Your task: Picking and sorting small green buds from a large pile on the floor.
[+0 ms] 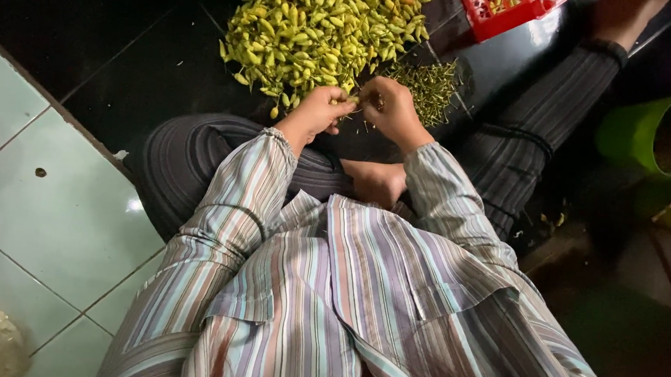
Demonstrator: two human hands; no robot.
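Heap of small yellow-green chili peppers [321, 31] on black tiled floor [127, 70], at 12 o'clock from the hands. Left hand [318, 113] curled, fingertips pinching one pepper at the heap's near edge. Right hand [389, 111] touching it, fingers closed on the same pepper. Pile of thin green stems [433, 86] at 2 o'clock. Red plastic crate [505, 10] beyond.

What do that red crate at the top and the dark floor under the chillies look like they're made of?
The red lattice crate looks like moulded plastic: uniform bright colour, a grid of regular holes. The dark floor under the yellow-green chilli pile seems to be glazed tile: glossy reflections and thin straight joint lines.
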